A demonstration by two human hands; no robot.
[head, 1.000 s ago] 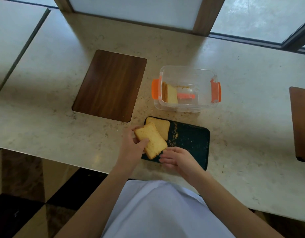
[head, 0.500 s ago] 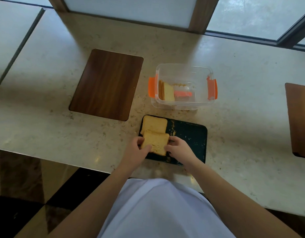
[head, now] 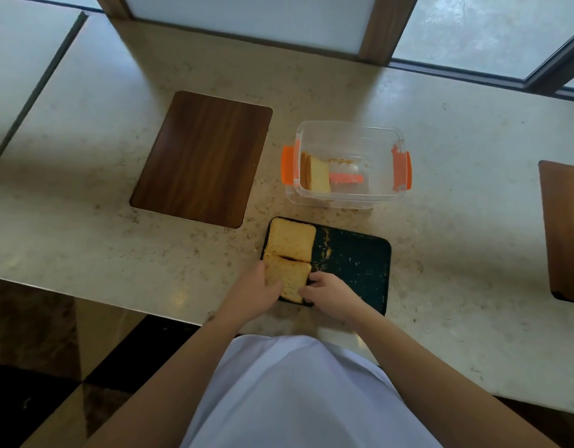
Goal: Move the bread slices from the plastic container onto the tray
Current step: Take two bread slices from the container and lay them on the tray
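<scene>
Near tabletop edge: left hand (head: 258,294) and right hand (head: 330,291) flank the near slice (head: 287,279), fingers (head: 313,279) pinching its two sides, slice lying flat in the near-left corner of the dark tray (head: 353,266). Second slice (head: 290,239) lies just behind it, edges touching.

Two slices placed, by my reading; right half of tray bare but for crumbs. Tray overhangs nothing visible; near rim close to the tabletop edge.

Beyond: plastic container (head: 350,163), open, remaining slices (head: 314,174) standing upright at its left wall, count unclear. Path from container to tray short and unobstructed.

Daylight from the windows (head: 473,27) (soft shadows, wide-angle bending at edges), slightly soft focus.
</scene>
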